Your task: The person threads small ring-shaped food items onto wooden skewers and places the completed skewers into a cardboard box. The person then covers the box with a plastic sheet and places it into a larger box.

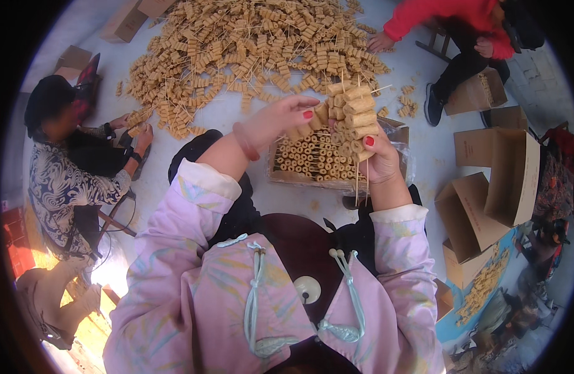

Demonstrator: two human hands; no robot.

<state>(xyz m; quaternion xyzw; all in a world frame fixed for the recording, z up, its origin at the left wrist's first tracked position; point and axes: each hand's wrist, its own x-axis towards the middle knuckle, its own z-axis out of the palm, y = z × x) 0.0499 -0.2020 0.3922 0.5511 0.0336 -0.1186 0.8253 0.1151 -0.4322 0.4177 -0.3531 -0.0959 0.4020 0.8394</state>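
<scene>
My right hand is closed round a bunch of skewers threaded with tan, hollow rolls. Their thin sticks poke out above and below. Beside it, my left hand grips another skewer of rolls, slightly blurred and partly covered by the fingers. Below both hands stands a cardboard box lined with clear plastic. Rows of skewered rolls lie packed in it, their round, hollow ends facing me. My hands and the bunch hide the far part of the box.
A large heap of skewered rolls spreads over the pale floor ahead. On the left a seated person handles skewers; a red sleeve reaches in at the far right. Open cardboard boxes stand on the right, near more rolls.
</scene>
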